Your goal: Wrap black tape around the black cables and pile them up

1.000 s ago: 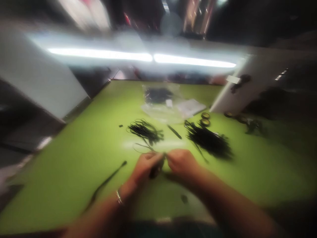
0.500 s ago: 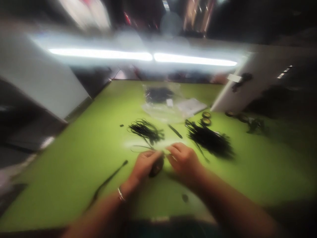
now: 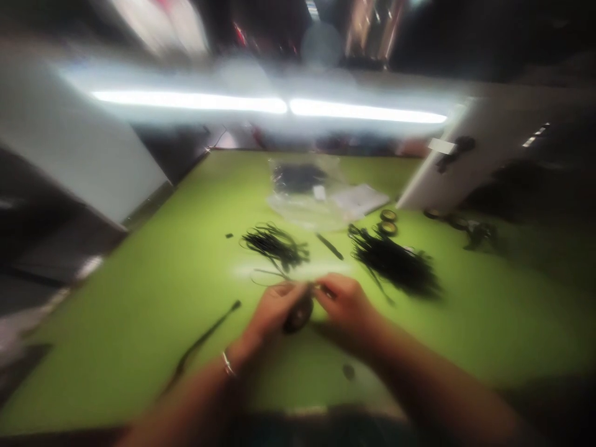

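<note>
My left hand (image 3: 274, 308) is closed around a dark round roll (image 3: 298, 315), with a thin black cord (image 3: 267, 273) extending from its fingers on the far side. My right hand (image 3: 343, 299) is pinched close beside the left fingertips, near the top of the roll; what it grips is too small and blurred to name. Beyond the hands, a small bundle of black cords (image 3: 274, 245) lies on the green table (image 3: 139, 298). A larger bundle of black cords (image 3: 395, 261) lies to the right.
A clear plastic bag (image 3: 302, 186) with dark contents lies at the back beside a white packet (image 3: 361, 200). Two small rolls (image 3: 388, 222) sit near a white panel (image 3: 433, 167). A dark strip (image 3: 329, 246) lies between the bundles; a black strap (image 3: 202, 338) lies at left.
My right fingertips have closed together and moved left against the left fingertips. The roll and the cord at my left hand have shifted slightly right.
</note>
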`<state>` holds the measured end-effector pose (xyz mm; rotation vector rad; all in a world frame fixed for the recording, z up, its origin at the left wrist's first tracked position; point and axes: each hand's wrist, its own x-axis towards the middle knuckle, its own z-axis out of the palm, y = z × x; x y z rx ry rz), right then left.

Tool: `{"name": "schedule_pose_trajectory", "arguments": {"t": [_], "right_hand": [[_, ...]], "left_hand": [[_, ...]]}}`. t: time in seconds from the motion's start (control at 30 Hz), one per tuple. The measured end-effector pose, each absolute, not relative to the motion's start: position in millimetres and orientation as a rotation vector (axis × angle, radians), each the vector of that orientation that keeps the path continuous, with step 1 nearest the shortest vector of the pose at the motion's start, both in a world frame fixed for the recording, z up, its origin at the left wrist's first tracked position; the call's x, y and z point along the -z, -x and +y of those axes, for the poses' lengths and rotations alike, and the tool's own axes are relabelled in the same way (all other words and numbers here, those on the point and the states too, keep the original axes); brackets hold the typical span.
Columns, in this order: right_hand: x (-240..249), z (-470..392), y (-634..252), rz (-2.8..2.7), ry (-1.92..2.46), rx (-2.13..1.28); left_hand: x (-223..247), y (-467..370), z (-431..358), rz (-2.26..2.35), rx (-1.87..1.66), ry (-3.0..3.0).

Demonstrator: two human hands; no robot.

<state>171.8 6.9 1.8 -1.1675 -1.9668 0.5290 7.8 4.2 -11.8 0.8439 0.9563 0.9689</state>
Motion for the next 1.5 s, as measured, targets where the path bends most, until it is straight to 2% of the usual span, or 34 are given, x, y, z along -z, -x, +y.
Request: {"name": "schedule_pose_trajectory", "arguments": {"t": [0.3,0.53,0.8,1.5], "right_hand": [[3,12,-177,-1.927,1.122,-0.571],[2,13,-179,-2.038,1.077,-0.342],[1,12,-175,-1.752,1.125,-0.553],[9,7,-167,-1.842,1.163,-0.502]], "left_hand": [[11,-6,5,0.959,-0.967,-0.922],[15,-5,7,1.013,-0.984,-0.937],[18,-7,5,0.969,-1.005,-0.837],[16,-7,7,1.012,-1.032,-0.743]]}}
